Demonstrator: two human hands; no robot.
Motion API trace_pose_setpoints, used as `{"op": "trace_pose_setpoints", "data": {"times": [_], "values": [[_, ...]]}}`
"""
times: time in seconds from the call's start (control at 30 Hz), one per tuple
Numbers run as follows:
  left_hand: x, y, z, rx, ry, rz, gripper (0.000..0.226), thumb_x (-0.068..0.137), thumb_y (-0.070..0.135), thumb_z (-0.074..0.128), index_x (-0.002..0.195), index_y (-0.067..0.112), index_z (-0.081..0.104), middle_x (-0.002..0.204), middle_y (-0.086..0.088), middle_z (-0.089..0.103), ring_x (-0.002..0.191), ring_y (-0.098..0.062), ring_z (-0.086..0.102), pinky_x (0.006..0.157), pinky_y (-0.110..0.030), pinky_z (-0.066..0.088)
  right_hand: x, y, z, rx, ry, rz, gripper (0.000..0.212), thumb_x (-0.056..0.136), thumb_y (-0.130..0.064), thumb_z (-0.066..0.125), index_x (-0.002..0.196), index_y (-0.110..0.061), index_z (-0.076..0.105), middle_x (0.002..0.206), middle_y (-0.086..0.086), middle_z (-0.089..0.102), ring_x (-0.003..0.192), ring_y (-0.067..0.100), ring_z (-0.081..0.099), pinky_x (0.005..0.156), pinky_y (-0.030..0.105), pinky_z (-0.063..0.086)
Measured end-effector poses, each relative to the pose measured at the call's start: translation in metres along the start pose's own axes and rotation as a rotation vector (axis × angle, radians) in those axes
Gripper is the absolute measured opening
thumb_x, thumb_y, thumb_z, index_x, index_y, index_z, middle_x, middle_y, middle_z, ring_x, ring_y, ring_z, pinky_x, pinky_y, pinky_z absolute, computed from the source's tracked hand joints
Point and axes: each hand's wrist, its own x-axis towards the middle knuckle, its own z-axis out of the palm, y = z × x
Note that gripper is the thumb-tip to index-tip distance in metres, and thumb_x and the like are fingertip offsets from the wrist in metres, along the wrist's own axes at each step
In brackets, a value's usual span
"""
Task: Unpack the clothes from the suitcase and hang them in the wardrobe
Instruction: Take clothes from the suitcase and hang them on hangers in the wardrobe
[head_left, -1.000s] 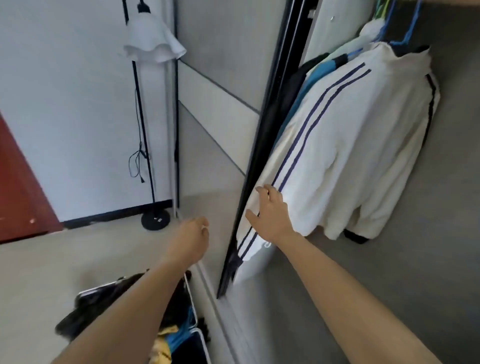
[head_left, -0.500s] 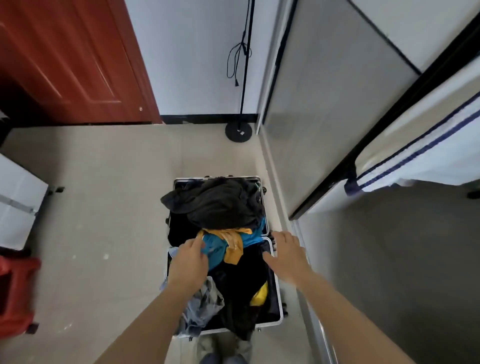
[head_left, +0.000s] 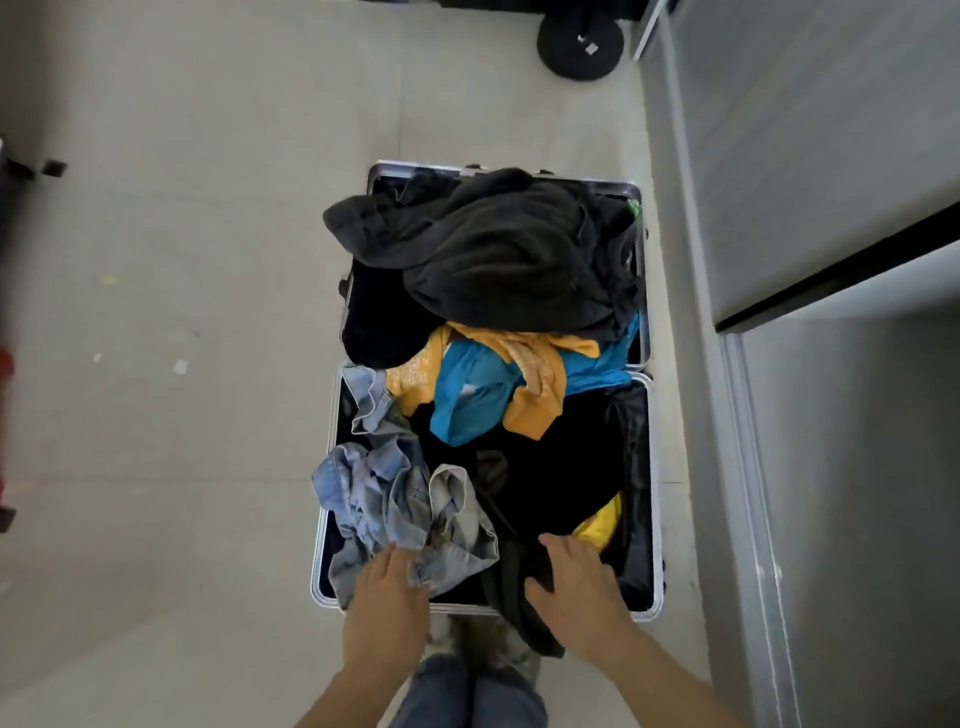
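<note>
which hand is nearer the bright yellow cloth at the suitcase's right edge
Right. The right hand sits just beside the bright yellow cloth; the left hand is farther off, on the denim.

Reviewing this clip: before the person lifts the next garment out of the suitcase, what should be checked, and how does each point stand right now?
1. Suitcase lies open on the floor: ok.
2. Left hand is on the denim garment: ok.
3. Left hand has a firm grip on the denim: cannot tell, the fingertips are sunk in the folds.
4. Right hand is on the black garment: ok, but whether it grips it: cannot tell.
5. Denim is free of the orange garment at its far end: cannot tell.
6. A hanger is within view: not ok, none shows.
</note>
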Motion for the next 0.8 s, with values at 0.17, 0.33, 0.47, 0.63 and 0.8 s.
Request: {"op": "trace_pose_setpoints", "data": {"times": [0.17, 0.33, 0.47, 0.63, 0.8], "values": [[0.043, -0.044, 0.042, -0.106, 0.120, -0.069, 0.063, 0.091, 0.029, 0.059, 0.146, 0.016, 0.032, 0.149, -0.006, 0.036, 0.137, -0.027, 0.029, 0.108, -0.048, 0.035, 0.057, -0.014, 0.053, -0.183, -0.018, -0.172, 0.093, 0.089, -0.051, 0.058, 0.155, -0.029, -0.003, 0.162, -0.004, 0.002, 0.149, 0.021, 0.003, 0.116, 0.042, 0.017], [0.092, -0.064, 0.064, -0.421, 0.048, -0.370, 0.074, 0.083, 0.034, 0.069, 0.146, 0.022, 0.032, 0.123, -0.011, 0.060, 0.095, -0.029, 0.064, 0.075, -0.039, 0.054, 0.105, -0.036, 0.085, -0.462, -0.044, -0.272, 0.062, 0.099, -0.023, 0.048, 0.152, -0.030, 0.017, 0.155, 0.002, -0.035, 0.142, 0.030, -0.033, 0.115, 0.057, -0.004], [0.100, -0.054, 0.042, -0.605, 0.033, -0.459, 0.015, 0.090, 0.017, 0.056, 0.084, 0.004, 0.059, 0.075, -0.017, 0.061, 0.064, -0.024, 0.053, 0.060, -0.032, 0.042, 0.108, -0.034, 0.085, -0.180, 0.012, -0.170, 0.040, 0.097, -0.023, 0.050, 0.135, -0.032, 0.046, 0.164, -0.004, -0.003, 0.150, 0.023, -0.012, 0.116, 0.050, 0.008], [0.066, 0.000, -0.028, -1.077, -0.105, -0.515, 0.023, 0.086, 0.002, 0.045, 0.066, 0.013, 0.040, 0.056, -0.002, 0.040, 0.042, -0.011, 0.039, 0.047, -0.021, 0.036, 0.078, -0.041, 0.043, 0.818, 0.055, 0.037, 0.024, 0.093, -0.011, 0.053, 0.113, -0.018, 0.062, 0.125, 0.005, 0.057, 0.120, 0.029, 0.053, 0.101, 0.047, 0.044], [-0.004, 0.079, -0.102, -1.128, -0.208, -0.304, 0.022, 0.073, 0.005, 0.050, 0.060, 0.016, 0.036, 0.058, -0.002, 0.036, 0.056, -0.018, 0.035, 0.055, -0.027, 0.033, 0.024, -0.060, -0.032, 1.388, 0.124, 0.274, 0.031, 0.093, 0.000, 0.041, 0.108, -0.016, 0.063, 0.107, 0.015, 0.063, 0.097, 0.032, 0.060, 0.081, 0.042, 0.051]]}}
